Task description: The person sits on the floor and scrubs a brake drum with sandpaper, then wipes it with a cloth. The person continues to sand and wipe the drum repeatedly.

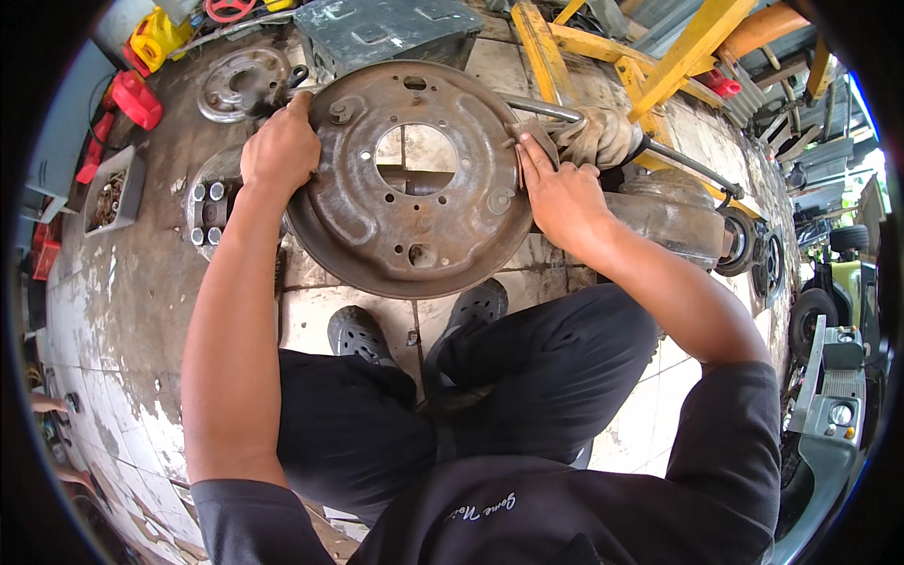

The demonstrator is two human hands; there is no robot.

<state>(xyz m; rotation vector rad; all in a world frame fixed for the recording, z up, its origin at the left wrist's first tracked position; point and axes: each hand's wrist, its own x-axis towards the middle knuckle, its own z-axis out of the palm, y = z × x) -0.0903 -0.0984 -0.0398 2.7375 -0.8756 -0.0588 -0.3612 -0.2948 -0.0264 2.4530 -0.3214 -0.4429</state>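
A large round rusty metal backing plate (pixel 377 207) with a big centre hole and several bolt holes is held up in front of me, above the tiled floor. My left hand (pixel 279 151) grips its upper left rim. My right hand (pixel 557 193) presses flat on its right rim, fingers stretched toward a small bracket. A dirty cloth (pixel 603 137) and a steel pipe (pixel 546 108) lie just behind my right hand. My legs in dark trousers and grey clogs (pixel 358 331) are below the plate.
A wheel hub with studs (pixel 209 212) and a smaller rusty disc (pixel 241 83) lie at the left. A box of small parts (pixel 113 193), red and yellow containers (pixel 141 94), a dark metal case (pixel 386 28), a yellow frame (pixel 678 56) and an axle housing (pixel 678 221) surround me.
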